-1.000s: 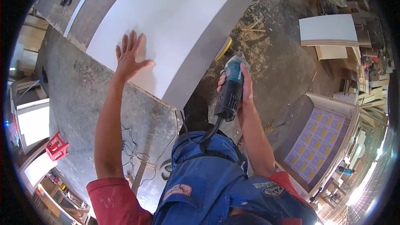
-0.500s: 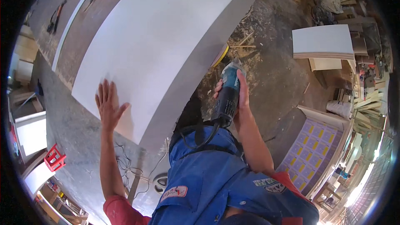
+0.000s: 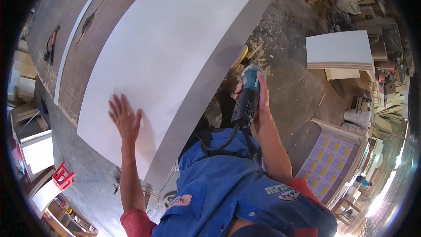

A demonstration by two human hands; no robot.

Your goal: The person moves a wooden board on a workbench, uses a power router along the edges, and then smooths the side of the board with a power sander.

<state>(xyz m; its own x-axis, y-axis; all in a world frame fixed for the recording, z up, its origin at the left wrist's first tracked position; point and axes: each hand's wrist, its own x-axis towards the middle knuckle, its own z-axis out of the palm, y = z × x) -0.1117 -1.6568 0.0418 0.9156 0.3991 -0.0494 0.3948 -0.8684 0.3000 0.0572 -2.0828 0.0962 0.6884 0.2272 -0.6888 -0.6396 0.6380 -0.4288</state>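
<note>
My left hand [image 3: 126, 118] rests with fingers spread on a large white curved panel [image 3: 166, 39] lying on a worn work surface [image 3: 63, 22]. My right hand [image 3: 263, 94] grips a teal and black corded power tool [image 3: 247, 96] at the panel's right side. Its yellow-edged round pad [image 3: 240, 56] is against or very close to the panel's grey edge band [image 3: 195, 92]; exact contact is unclear. The cord runs down beside my blue overalls. An orange and black hand tool [image 3: 52, 44] and a thin pale strip [image 3: 70, 52] lie left of the panel.
A stack of white boards [image 3: 337, 48] stands at the right. A framed board with yellow-marked labels [image 3: 324, 158] is at lower right. Wood scraps and sawdust [image 3: 254, 50] litter the floor. A red plastic stool [image 3: 63, 176] is at lower left, with cables on the floor near my legs.
The panel and surroundings have shifted downward in the view. My left hand is lower in the picture, still spread on the panel. The power tool has shifted slightly, still in my right hand.
</note>
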